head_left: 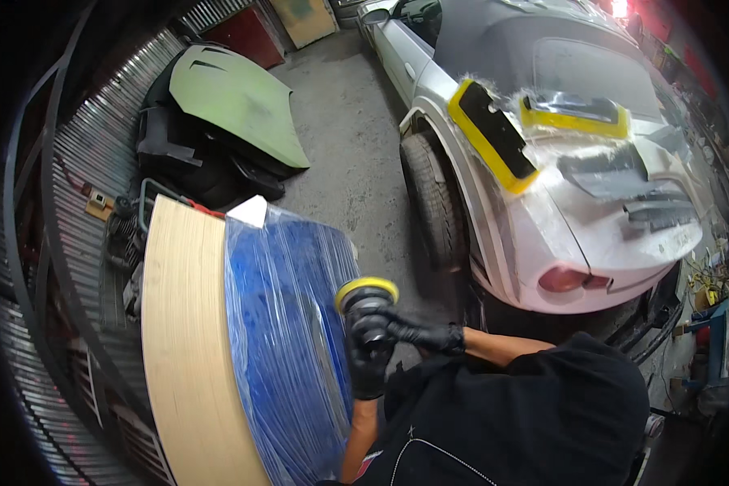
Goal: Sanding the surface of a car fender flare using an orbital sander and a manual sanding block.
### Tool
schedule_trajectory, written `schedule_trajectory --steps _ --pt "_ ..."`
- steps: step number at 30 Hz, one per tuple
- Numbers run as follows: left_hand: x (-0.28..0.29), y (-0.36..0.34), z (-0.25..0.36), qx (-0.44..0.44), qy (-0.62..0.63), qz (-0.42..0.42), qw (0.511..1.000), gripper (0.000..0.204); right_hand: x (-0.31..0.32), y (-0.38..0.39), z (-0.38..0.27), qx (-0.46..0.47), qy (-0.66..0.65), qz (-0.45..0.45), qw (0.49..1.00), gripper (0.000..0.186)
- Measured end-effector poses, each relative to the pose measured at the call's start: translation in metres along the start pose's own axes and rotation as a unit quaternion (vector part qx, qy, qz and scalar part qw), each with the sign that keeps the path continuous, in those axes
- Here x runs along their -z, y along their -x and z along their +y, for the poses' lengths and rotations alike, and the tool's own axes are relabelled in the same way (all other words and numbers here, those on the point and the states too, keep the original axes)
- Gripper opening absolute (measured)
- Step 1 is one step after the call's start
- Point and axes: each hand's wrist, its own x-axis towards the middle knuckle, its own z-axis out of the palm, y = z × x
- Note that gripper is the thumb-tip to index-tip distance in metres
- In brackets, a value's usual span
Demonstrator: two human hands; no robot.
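Note:
A round orbital sander (370, 312) with a black body and a yellow-rimmed disc pad is held up in front of my chest, its pad edge on the far side. My left hand (368, 371), in a black glove, is wrapped round the sander's body from below. From the right, my gloved right hand (426, 332) reaches across, its fingers closed against the side of the tool just under the pad. Beside the sander lies a blue panel (287, 324) wrapped in clear plastic film. The sander's face and some fingertips are hidden.
A pale wooden board (185, 340) lies left of the blue panel. On the right stands a silver car (559, 235) with yellow-edged black pieces (494, 134) on its rear. A green hood (235, 101) rests on dark parts at the far left, near a corrugated metal wall (97, 154).

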Motion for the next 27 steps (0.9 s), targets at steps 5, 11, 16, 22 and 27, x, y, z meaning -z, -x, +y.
schedule_trajectory --steps 5,11,16,22,27 --pt "0.061 -0.125 0.01 -0.004 0.106 0.127 0.986 0.088 0.031 -0.15 -0.03 0.168 0.267 -0.207 0.926 0.071" --pt "0.168 -0.23 -0.068 -0.026 0.285 0.243 0.927 0.074 0.096 -0.309 -0.072 0.149 0.303 -0.331 0.881 0.062" --pt "0.223 -0.351 -0.092 -0.077 0.391 0.211 0.892 0.074 0.213 -0.431 -0.106 0.004 0.294 -0.201 0.934 0.053" --pt "0.281 -0.514 -0.099 -0.05 0.662 0.194 0.723 0.062 0.283 -0.531 -0.179 -0.05 0.275 -0.023 0.96 0.049" --pt "0.301 -0.613 -0.073 -0.053 0.679 0.154 0.716 0.062 0.254 -0.678 -0.196 0.07 0.379 -0.162 0.908 0.099"
